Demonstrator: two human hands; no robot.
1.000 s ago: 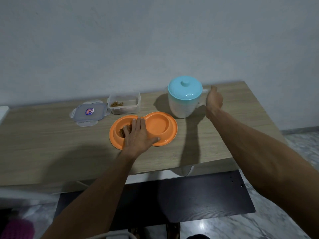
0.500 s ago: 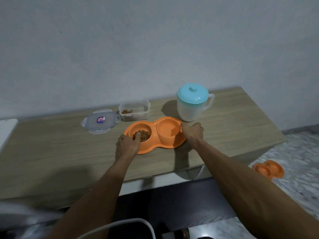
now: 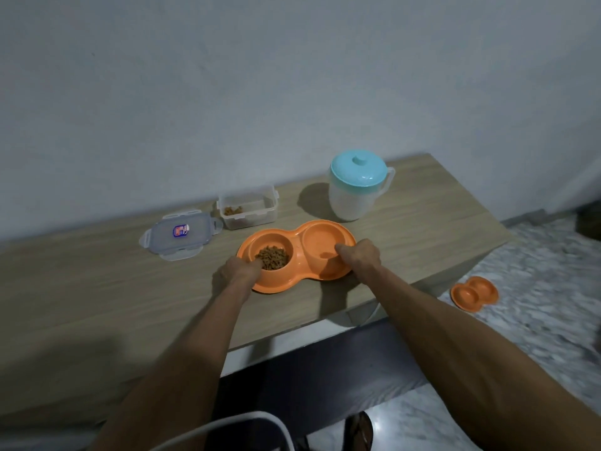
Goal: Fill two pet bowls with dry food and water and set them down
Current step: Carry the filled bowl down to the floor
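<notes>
**Both hands grip the double bowl [image 3: 276, 287]**

The double bowl sits on the table [image 3: 97, 304], with dry food [image 3: 272, 257] in its left cup. The left hand [image 3: 239, 270] holds its left end and the right hand [image 3: 359, 257] its right end, fingers curled over the rim. Behind it stand a jug [image 3: 354, 196] and an open container [image 3: 248, 211].

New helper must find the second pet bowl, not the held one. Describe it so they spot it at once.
Find the wooden table against the wall, then look past its right end down to the marbled floor. The floor bowl lies there, an orange double dish. Unlike the table bowl, gripped by the left hand and right hand, nothing touches it.
</notes>
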